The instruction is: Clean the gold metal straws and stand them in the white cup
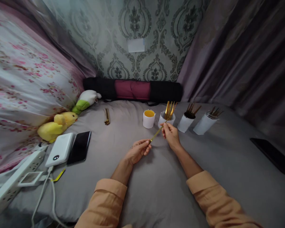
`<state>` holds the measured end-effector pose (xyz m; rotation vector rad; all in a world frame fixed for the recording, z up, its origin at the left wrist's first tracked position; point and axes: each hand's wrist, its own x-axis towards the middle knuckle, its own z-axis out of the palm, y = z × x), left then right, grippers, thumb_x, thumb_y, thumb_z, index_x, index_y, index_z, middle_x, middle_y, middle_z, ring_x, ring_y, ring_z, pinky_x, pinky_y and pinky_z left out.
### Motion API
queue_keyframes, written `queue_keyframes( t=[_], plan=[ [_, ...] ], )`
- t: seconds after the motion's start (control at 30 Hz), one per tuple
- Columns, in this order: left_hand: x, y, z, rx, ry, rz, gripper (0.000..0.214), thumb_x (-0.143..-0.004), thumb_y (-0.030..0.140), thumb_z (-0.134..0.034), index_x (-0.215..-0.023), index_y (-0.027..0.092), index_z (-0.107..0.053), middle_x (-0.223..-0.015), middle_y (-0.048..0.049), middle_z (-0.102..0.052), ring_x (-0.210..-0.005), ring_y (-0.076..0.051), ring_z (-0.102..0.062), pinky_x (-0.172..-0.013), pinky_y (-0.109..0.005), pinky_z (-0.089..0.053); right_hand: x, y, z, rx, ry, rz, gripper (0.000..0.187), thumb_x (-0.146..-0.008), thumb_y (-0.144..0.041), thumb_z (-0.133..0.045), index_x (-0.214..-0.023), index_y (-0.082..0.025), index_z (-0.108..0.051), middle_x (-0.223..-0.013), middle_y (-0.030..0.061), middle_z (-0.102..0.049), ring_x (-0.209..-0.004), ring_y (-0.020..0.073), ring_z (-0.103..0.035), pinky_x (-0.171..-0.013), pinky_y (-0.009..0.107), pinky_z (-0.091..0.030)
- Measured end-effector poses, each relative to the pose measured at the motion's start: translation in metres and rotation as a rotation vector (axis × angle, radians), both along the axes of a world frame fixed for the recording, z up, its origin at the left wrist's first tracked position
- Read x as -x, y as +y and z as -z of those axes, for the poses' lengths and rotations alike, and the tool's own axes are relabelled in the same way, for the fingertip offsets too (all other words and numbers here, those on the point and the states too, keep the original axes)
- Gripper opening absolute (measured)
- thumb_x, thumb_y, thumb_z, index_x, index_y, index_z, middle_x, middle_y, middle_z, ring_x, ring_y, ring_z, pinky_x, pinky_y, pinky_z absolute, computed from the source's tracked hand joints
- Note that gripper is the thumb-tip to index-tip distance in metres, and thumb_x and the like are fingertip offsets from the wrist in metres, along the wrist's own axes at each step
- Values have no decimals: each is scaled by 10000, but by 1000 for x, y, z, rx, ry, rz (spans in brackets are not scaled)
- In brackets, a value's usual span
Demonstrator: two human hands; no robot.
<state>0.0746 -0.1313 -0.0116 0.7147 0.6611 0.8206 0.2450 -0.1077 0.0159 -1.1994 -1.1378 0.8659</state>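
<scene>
A thin gold stick (156,132) stretches between my two hands over a grey bedsheet (161,180). My left hand (138,151) pinches its near end with curled fingers. My right hand (170,134) pinches its far end, just in front of a white cup (166,119) full of gold sticks. A white cup with yellow contents (148,118) stands to the left of that cup. Two more white cups (186,122) (205,123) holding darker sticks stand to the right. A few gold sticks (106,116) lie loose on the sheet farther left.
A black phone (79,147) and a white power bank (60,149) lie at the left, by a power strip (16,179) and cables. Two plush toys (57,126) (86,99) rest against a floral quilt. A black and maroon bolster (133,89) lines the wall. A dark flat object (273,155) lies at right.
</scene>
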Motion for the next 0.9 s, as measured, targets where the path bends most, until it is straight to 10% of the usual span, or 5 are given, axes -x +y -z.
queue_keyframes(
  t=[0.9],
  plan=[
    [0, -2, -2, 19, 10, -21, 288, -684, 238, -652, -912, 84, -564, -670, -34, -565, -476, -45, -457, -402, -163, -302, -29, 13, -26, -67, -97, 115, 337, -754, -458, -477, -838, -152, -591, -621, 4, -518, -418, 54, -418, -325, 160, -321]
  ],
)
